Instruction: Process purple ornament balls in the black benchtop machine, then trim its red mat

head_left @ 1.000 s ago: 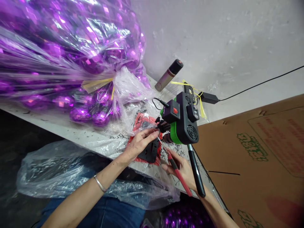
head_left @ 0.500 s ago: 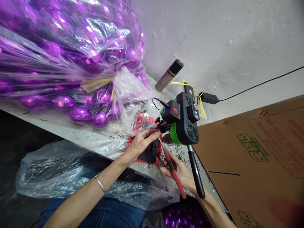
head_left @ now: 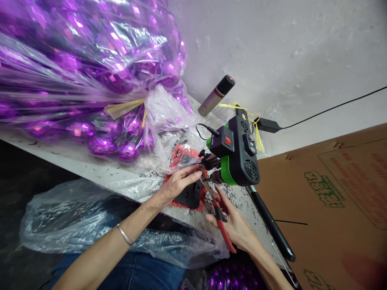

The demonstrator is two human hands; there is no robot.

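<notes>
My left hand [head_left: 179, 182] is closed in a pinch beside the chuck end of a black-and-green bench drill [head_left: 238, 151]. What its fingertips hold is too small to make out. My right hand [head_left: 235, 223] grips long-nose pliers [head_left: 223, 233] with red and black handles, their jaws pointing up toward the left fingertips. Below the hands lies the drill's slotted black base [head_left: 186, 198], on crumpled red plastic [head_left: 179, 155]. The drill's black lever handle [head_left: 272, 225] slopes down to the right of my right hand.
Bags of shiny purple balls [head_left: 130, 133] fill the left of the table. A spray can [head_left: 216, 95] stands behind the drill. A power adapter [head_left: 268, 125] with its cord is by the wall. A cardboard box [head_left: 320, 193] borders the right side. Black shavings [head_left: 246, 203] litter the tabletop.
The drill's lever handle has swung to the right, and the drill body appears slightly further right. The pliers have turned so that both handles show apart. My left hand has barely moved.
</notes>
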